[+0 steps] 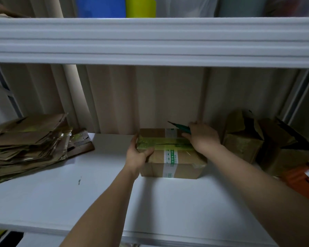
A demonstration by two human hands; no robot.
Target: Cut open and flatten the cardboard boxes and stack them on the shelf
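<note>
A closed brown cardboard box sealed with yellow-green tape and a white-and-green printed strip [171, 154] sits on the white shelf board [78, 202], toward its back edge and a little right of the middle. The left hand [138, 154] grips the box's left end, thumb curled over the taped top, fingers hidden behind the far side. The right hand [202, 138] rests at the box's back right corner, fingers closed around a dark green cutter [179, 126] whose tip points left above the box; its blade is too dim to make out, and whether it touches the cardboard cannot be told.

At the shelf's left edge lies a stack of flattened brown cardboard sheets [25, 143], cut off by the frame. Near the back right corner stand two opened brown cardboard boxes with raised flaps [257, 141], in deep shadow, just beside the right hand. An orange object [300, 179] at the right edge is only partly in view. The white upper shelf rail [150, 40] blocks most of what stands above
</note>
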